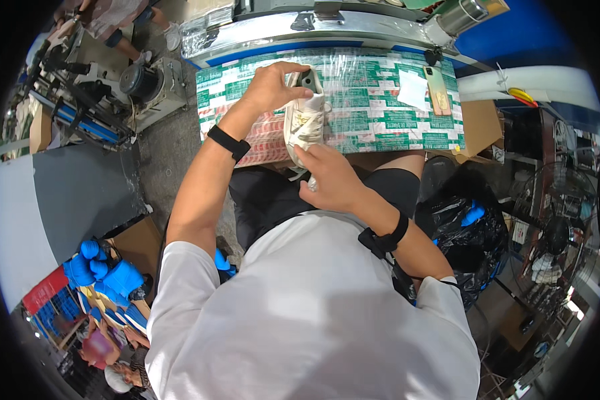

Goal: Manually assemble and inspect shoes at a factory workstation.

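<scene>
A cream-white lace-up shoe [305, 127] lies on the table with its opening away from me and its toe towards my lap. My left hand [273, 88] is at the collar, index finger and thumb curved around the opening; its other fingers are mostly hidden. At the toe end, my right hand [332, 177] closes over the shoe, index finger against the toe and thumb below it. White lace-like strands show beside the right hand, just past the table's near edge. Whether that hand also pinches a strand, I cannot tell.
The table [370, 133] is covered in green, white and red printed tape. A phone [437, 90] and a white paper [413, 90] lie on its right. Behind runs a metal rail [353, 28]. Black bags [460, 220] stand at right, blue bundles [103, 270] at lower left. Other people [117, 373] are nearby.
</scene>
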`<state>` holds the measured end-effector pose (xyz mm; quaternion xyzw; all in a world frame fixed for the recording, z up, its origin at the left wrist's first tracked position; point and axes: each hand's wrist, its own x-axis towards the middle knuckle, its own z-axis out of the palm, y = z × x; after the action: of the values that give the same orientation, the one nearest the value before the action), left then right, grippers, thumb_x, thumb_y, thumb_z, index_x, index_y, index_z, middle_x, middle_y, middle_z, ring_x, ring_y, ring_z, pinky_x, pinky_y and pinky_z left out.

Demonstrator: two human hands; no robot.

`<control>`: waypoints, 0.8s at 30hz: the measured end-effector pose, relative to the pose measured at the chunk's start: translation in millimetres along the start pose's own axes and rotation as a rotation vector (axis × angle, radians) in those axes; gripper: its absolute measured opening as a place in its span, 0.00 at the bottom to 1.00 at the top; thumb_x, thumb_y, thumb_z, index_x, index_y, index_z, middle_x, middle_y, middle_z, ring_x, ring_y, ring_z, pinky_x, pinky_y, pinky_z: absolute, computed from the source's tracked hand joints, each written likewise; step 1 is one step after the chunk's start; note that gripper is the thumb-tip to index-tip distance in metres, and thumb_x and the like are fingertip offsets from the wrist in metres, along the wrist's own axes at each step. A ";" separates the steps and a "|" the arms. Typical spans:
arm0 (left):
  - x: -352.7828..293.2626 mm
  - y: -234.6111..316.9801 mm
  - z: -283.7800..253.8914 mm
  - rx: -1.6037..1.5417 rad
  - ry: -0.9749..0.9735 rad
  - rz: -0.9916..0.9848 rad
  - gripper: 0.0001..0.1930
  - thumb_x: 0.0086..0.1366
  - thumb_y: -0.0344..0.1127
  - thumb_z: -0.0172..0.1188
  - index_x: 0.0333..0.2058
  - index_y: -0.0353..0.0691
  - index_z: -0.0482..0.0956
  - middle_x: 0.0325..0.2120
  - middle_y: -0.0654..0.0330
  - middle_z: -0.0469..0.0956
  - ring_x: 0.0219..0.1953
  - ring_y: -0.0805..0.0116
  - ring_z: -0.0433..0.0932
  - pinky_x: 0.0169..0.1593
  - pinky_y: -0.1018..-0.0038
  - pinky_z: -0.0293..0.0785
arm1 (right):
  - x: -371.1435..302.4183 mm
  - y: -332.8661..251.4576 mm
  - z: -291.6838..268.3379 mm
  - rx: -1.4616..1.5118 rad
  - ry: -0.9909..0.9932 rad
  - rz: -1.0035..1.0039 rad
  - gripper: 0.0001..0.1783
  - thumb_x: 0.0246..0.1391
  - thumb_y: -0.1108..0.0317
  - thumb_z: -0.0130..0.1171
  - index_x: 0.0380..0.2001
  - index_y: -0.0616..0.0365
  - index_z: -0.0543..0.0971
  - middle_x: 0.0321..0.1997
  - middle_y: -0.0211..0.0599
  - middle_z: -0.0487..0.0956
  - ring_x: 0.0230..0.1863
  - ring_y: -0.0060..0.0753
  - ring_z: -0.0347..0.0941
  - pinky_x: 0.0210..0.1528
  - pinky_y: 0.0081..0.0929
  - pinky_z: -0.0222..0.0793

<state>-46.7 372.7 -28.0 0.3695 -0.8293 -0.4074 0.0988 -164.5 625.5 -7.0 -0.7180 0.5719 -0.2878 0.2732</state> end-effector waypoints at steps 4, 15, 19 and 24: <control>-2.7 -29.6 0.5 -0.054 -0.054 0.047 0.38 0.60 0.53 0.84 0.67 0.49 0.85 0.59 0.48 0.87 0.59 0.51 0.87 0.65 0.60 0.81 | -3.5 17.5 12.7 -0.116 0.043 -0.115 0.42 0.50 0.68 0.70 0.69 0.68 0.74 0.49 0.51 0.78 0.51 0.58 0.77 0.54 0.50 0.75; -3.8 -15.2 26.9 -0.133 0.097 0.065 0.40 0.59 0.50 0.86 0.65 0.39 0.81 0.64 0.46 0.79 0.66 0.49 0.80 0.68 0.58 0.78 | 3.9 50.8 -0.6 -0.204 0.328 0.145 0.40 0.51 0.64 0.68 0.66 0.72 0.76 0.48 0.52 0.77 0.54 0.57 0.75 0.59 0.53 0.72; -4.0 -24.5 33.6 -0.216 0.177 0.139 0.37 0.59 0.48 0.85 0.63 0.40 0.83 0.61 0.48 0.81 0.63 0.50 0.82 0.65 0.58 0.80 | -14.5 12.9 -8.2 -0.273 0.289 0.043 0.40 0.50 0.64 0.70 0.65 0.74 0.76 0.47 0.51 0.76 0.52 0.57 0.74 0.59 0.54 0.70; -7.7 -16.4 36.9 -0.237 0.150 0.072 0.32 0.66 0.37 0.83 0.66 0.40 0.80 0.64 0.53 0.78 0.65 0.55 0.80 0.69 0.58 0.78 | -11.0 8.6 -2.4 -0.304 0.232 0.080 0.40 0.49 0.67 0.70 0.66 0.71 0.76 0.47 0.51 0.76 0.50 0.56 0.75 0.55 0.52 0.71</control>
<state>-49.6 393.7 -63.2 0.3546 -0.7783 -0.4700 0.2181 -173.9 634.4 -12.7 -0.6898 0.6644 -0.2679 0.1048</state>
